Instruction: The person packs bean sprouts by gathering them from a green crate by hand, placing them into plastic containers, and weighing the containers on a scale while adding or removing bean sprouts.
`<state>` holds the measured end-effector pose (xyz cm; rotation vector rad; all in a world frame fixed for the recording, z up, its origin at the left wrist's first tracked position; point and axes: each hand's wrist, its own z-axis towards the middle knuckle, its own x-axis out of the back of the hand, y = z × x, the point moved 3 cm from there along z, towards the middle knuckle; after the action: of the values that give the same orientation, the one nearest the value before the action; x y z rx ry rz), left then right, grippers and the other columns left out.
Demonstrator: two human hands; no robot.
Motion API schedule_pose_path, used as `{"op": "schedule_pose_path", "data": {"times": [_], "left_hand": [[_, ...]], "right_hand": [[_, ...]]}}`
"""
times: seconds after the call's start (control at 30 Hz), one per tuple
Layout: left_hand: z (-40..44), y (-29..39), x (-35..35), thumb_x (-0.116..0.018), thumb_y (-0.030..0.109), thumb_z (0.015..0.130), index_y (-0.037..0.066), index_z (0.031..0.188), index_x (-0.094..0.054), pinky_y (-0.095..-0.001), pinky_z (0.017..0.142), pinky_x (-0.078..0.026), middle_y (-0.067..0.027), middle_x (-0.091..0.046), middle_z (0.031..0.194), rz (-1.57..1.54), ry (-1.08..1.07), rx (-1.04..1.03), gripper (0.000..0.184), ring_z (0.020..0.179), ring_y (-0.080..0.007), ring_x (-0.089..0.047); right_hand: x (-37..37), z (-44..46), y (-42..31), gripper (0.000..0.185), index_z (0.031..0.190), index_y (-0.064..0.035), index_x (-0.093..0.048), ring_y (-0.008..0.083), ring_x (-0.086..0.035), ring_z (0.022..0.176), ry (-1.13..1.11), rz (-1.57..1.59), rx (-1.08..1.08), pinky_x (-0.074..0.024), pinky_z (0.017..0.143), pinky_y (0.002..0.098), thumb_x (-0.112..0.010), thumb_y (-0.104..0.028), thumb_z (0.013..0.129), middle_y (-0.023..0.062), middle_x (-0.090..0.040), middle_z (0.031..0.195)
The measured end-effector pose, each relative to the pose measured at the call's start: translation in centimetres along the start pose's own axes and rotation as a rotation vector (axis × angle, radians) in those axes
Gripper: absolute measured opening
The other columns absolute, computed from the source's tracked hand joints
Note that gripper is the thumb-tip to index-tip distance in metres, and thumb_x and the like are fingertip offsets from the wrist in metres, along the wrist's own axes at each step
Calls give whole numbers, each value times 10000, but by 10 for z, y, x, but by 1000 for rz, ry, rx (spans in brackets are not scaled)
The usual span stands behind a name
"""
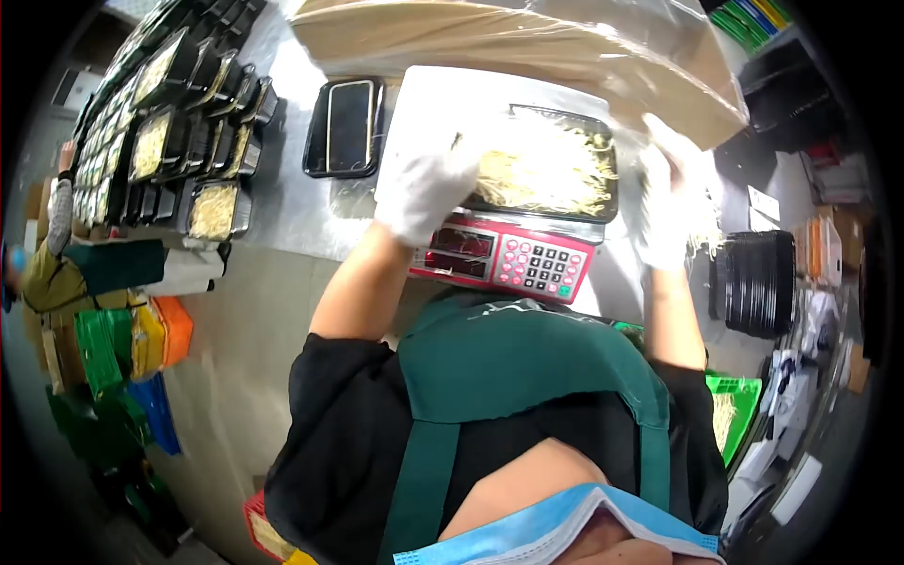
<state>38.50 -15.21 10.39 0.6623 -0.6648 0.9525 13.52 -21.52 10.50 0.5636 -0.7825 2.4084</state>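
Note:
A black tray of pale bean sprouts (551, 162) rests on the scale's white platform (443, 89), above a red keypad and display panel (499, 256). My left hand (428, 184), in a white glove, is at the tray's left end; its fingers are washed out by glare, so their grip is unclear. To the right of the tray is my right hand (670, 193), also gloved in white and blurred. Some loose sprouts (704, 231) show beside its outer edge. What its fingers hold cannot be made out.
Filled sprout trays (155, 146) are stacked at the left. An empty black tray (344, 127) lies left of the scale. A plastic-wrapped box (527, 42) stands behind it. Nested black trays (753, 282) are at the right. Another person (71, 273) stands at the far left.

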Motion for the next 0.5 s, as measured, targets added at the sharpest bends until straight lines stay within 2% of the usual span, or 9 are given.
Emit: {"op": "schedule_pose_path", "data": {"times": [0.03, 0.07, 0.13, 0.2, 0.27, 0.3, 0.33, 0.4, 0.5], "left_hand": [[12, -14, -20, -575, 44, 882, -14, 1046, -624, -341, 870, -471, -150, -626, 1033, -85, 67, 62, 181, 966, -275, -591], [19, -23, -35, -570, 57, 881, -11, 1048, -610, -346, 892, -452, -170, -592, 1062, -166, 133, 128, 184, 997, -305, -561], [13, -38, -52, -565, 61, 880, -3, 1066, -590, -332, 900, -444, -160, -571, 1078, -111, 89, 169, 199, 1007, -282, -549], [11, -50, -64, -559, 64, 879, 4, 1085, -569, -319, 908, -436, -149, -551, 1094, -52, 40, 220, 215, 1018, -259, -537], [3, -64, -75, -556, 44, 865, 19, 1137, -526, -297, 905, -430, -99, -549, 1090, -662, 118, 534, 275, 1022, -193, -516], [2, -64, -73, -559, 29, 854, 20, 1168, -500, -277, 906, -421, -58, -536, 1076, -826, 119, 588, 319, 1011, -143, -494], [3, -59, -70, -559, 29, 854, 20, 1168, -500, -277, 906, -421, -58, -536, 1076, -827, 117, 591, 319, 1011, -143, -494], [1, -47, -66, -565, 22, 849, 20, 1167, -507, -268, 904, -423, -53, -540, 1084, -1165, 254, 767, 323, 1022, -138, -500], [1, -47, -64, -576, -7, 823, 15, 1185, -501, -265, 896, -438, -59, -554, 1104, -1158, 211, 800, 370, 1031, -143, -520]], "right_hand": [[-17, 2, 24, 215, 1063, -34, -642, 252, -575, 1028, -4, 216, -122, -434, 927, 351, -610, -117, 867, 125, -615, 1136], [-35, 6, 42, 186, 992, -52, -656, 270, -569, 944, -50, 101, -132, -444, 874, 367, -641, -149, 833, 127, -613, 1050], [-75, -13, 85, 149, 926, -61, -638, 270, -571, 868, -169, 245, -416, -457, 833, 360, -653, -169, 825, 126, -602, 962], [-75, -10, 71, 187, 951, -38, -631, 254, -579, 867, -204, 228, -419, -467, 807, 347, -654, -180, 831, 131, -615, 933], [-73, -7, 65, 233, 1018, -4, -622, 185, -581, 862, -252, 238, -495, -472, 795, 308, -632, -170, 856, 108, -630, 943], [-73, -9, 65, 281, 1085, 31, -613, 116, -583, 858, -298, 246, -566, -477, 782, 268, -611, -160, 880, 84, -644, 953], [-73, -11, 64, 281, 1085, 31, -613, 116, -583, 858, -301, 245, -569, -477, 782, 268, -611, -160, 880, 84, -644, 953], [-84, -22, 66, 281, 1114, 0, -613, 118, -583, 895, -266, 1120, -913, -472, 790, 262, -613, -156, 881, 90, -641, 994], [-90, -25, 96, 274, 1116, -14, -619, 112, -577, 927, -429, 905, -829, -471, 826, 258, -610, -151, 878, 77, -645, 1029]]}}
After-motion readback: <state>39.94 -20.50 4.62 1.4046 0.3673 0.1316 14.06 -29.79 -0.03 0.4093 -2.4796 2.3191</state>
